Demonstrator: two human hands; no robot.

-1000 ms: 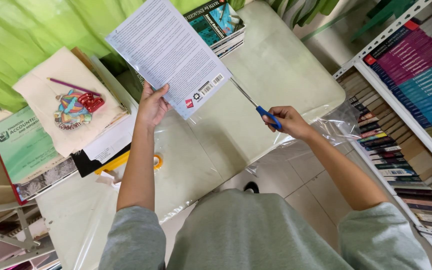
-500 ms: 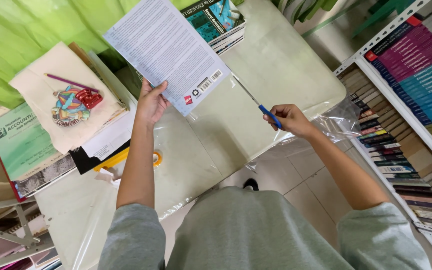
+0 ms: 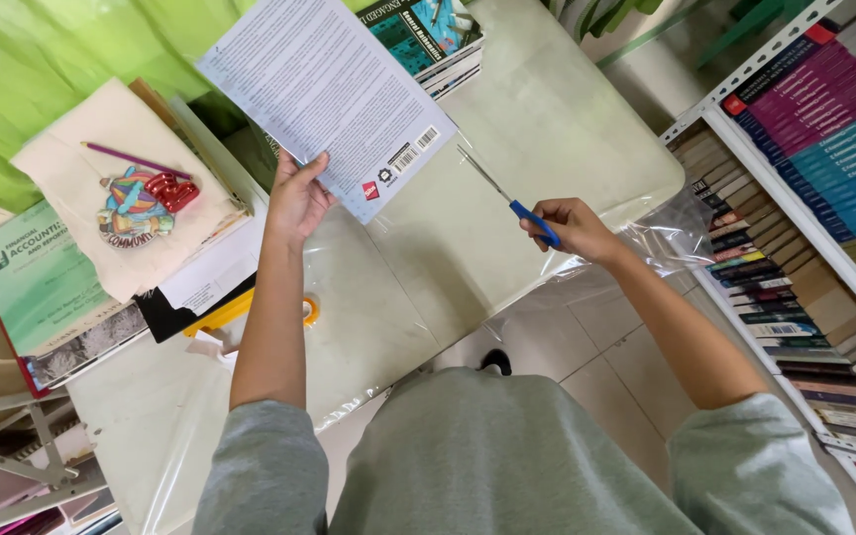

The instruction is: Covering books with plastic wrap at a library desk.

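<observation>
Your left hand (image 3: 296, 198) grips the near edge of the white text-covered book (image 3: 324, 94), lifted over the clear plastic sheet (image 3: 388, 297) on the pale table (image 3: 567, 129). Your right hand (image 3: 572, 228) is clenched on the blue-handled scissors (image 3: 507, 193), blades just beside the book's barcode corner. Judged step: trimming the cover film. Next cut calls for a steady book and aligned blades.

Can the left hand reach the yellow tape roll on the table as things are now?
Probably yes, once freed. The left hand grips the white book, so it is occupied. The yellow tape roll lies right beside that forearm, with only the clear plastic sheet near it.
</observation>
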